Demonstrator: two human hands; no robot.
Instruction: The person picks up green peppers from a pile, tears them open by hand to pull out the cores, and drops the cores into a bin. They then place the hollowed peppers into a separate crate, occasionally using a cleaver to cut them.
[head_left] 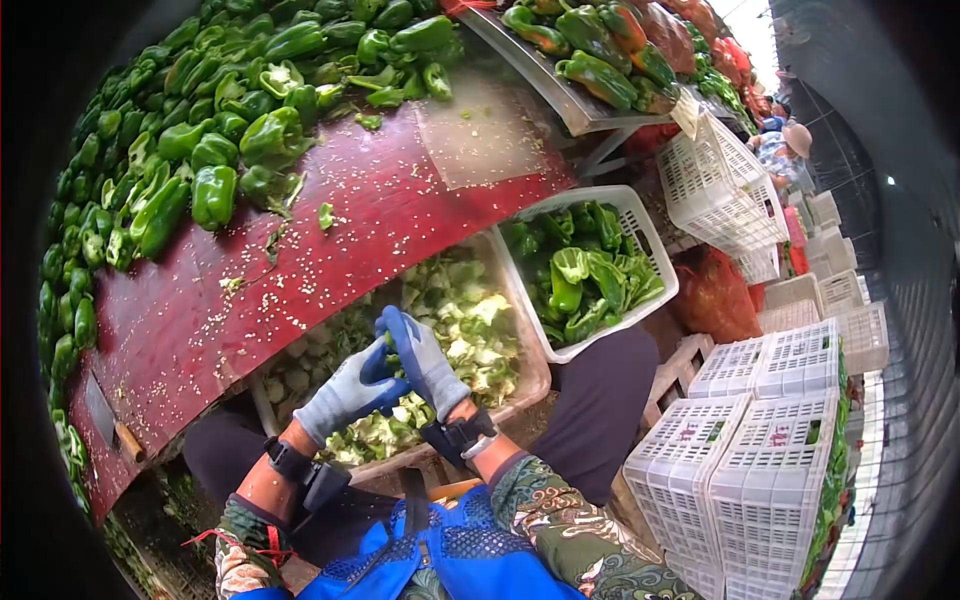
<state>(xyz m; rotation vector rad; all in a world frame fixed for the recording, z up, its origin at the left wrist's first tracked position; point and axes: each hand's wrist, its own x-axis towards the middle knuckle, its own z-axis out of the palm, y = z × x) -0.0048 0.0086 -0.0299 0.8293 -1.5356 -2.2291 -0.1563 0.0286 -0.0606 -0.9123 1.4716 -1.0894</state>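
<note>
Both my hands wear grey gloves with blue fingers and meet over a crate of pale green pepper cores and scraps [485, 345]. My left hand [350, 392] has its fingers curled toward the right one. My right hand [418, 355] is bent around a small green piece [392, 345], only partly visible between the two hands. Which hand grips it is hard to tell. Beyond the crate is a red table [370, 200] scattered with seeds and piled with green peppers [210, 150]. To the right, a white crate [655, 245] holds cut green peppers [590, 275].
A knife [112, 418] with a wooden handle lies at the table's left edge. Stacked white crates [740, 470] stand at the right, more [720, 190] behind them. A metal-edged stand [560, 100] holds red-green peppers. A person in a hat [785, 150] is far back.
</note>
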